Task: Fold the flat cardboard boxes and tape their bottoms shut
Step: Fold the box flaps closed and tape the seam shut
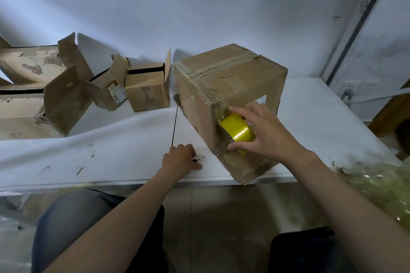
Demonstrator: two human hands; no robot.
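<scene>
Head view: large cardboard box [233, 77] stands right of centre on the white table [111, 150], its near lower corner at the table's front edge. Tape runs along its top seam. Right hand [266, 133] grips a yellow tape roll [238, 132], fingers and thumb curled round it, roll pressed to the box's near face. Left hand [179, 158] rests on the table left of the box, fingers curled under; a thin dark rod [174, 124] runs from its fingertips to the box's corner; cannot tell if it is held. Small open box [147, 88] and torn open boxes [60, 104] stand further left. Crumpled clear film [381, 188] at right edge
</scene>
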